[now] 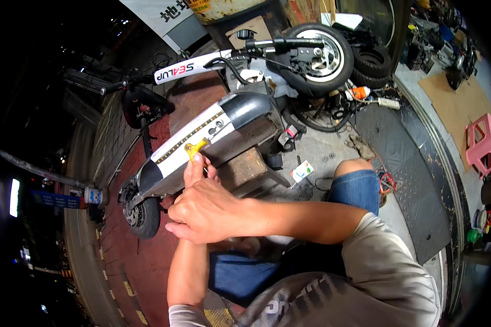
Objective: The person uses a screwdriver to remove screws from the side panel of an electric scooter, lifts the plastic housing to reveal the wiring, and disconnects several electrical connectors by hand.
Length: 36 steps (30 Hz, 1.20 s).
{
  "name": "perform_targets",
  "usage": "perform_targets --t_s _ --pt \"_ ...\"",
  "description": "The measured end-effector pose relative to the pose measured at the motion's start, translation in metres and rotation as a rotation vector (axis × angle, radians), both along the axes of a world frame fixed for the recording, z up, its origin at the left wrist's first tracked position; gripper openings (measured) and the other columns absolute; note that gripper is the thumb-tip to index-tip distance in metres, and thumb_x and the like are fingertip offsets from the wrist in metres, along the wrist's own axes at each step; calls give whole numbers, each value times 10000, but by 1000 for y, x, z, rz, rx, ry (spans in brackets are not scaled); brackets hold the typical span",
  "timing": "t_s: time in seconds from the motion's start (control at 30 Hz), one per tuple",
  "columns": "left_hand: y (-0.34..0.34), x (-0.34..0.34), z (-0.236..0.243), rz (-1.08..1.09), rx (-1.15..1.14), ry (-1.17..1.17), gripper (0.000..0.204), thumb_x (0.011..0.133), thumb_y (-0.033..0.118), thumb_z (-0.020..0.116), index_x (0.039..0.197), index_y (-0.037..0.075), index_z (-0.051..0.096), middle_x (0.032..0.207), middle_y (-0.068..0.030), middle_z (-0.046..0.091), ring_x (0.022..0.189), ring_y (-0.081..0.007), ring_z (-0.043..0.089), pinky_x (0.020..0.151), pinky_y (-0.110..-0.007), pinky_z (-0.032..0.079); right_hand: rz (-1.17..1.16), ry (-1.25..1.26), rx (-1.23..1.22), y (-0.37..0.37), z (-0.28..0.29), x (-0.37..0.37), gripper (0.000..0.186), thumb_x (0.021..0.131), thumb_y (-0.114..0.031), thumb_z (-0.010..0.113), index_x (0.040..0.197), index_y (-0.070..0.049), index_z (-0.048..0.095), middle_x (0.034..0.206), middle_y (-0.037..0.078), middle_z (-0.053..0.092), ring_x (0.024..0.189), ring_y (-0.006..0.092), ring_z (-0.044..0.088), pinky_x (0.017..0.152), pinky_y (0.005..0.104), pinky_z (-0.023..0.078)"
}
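An electric scooter with a white and dark body lies on its side in front of me, propped on a low wooden stool. My left hand reaches up against the deck's side, its thumb and fingers closed on a yellow T-shaped tool handle. The tool's working end cannot be made out. Across my left wrist lies my right hand, fingers bent around it; it covers most of the left palm. A round hole and a fitting show in the deck just beyond the handle.
The scooter's wheel stands far right, its other wheel near left. Loose tyres, an orange-and-white bottle, a small card box and cables lie around. A pink stool is at the right, past a dark ramp.
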<state>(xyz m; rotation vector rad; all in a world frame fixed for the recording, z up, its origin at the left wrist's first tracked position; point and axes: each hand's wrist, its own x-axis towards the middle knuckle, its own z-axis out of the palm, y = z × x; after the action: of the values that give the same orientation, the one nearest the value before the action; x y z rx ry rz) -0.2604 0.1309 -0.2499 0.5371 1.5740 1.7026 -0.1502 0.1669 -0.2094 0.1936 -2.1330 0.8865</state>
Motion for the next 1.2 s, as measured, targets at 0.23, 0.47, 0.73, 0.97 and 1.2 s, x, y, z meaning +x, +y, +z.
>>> perform_targets --t_s 0.23,0.47,0.73,0.97,1.2 --pt "3 9 -51 32 135 38 327 1103 421 478 995 113 493 650 18 461 552 -99 436 520 -275 410 53 -201 64 -14 53 -70 371 843 -305 702 622 -9 668 645 222 659 649 411 690 627 505 548" --pt "-10 -11 -64 12 277 9 274 1093 370 541 975 123 532 710 38 490 579 -62 459 503 -237 381 -138 -541 127 12 16 -109 263 820 -254 693 806 -2 766 829 214 744 832 383 744 772 475 596" --pt "-2 1 -66 -159 179 -30 271 1091 356 547 981 109 530 646 35 483 513 -63 415 462 -232 347 29 -478 96 -13 21 -117 328 829 -300 700 760 17 747 781 246 722 801 412 736 761 499 587" --pt "-2 -6 -51 2 304 -127 292 1091 367 550 912 140 515 702 74 477 580 -31 453 508 -179 351 -6 -540 31 9 27 -106 335 840 -299 694 821 28 763 840 259 733 865 412 740 787 487 585" --pt "9 -11 -68 120 209 129 243 1095 337 551 983 122 562 839 62 500 719 -50 469 625 -236 424 -89 -550 0 31 -1 -121 341 876 -302 683 812 26 754 800 247 721 827 408 733 770 505 579"
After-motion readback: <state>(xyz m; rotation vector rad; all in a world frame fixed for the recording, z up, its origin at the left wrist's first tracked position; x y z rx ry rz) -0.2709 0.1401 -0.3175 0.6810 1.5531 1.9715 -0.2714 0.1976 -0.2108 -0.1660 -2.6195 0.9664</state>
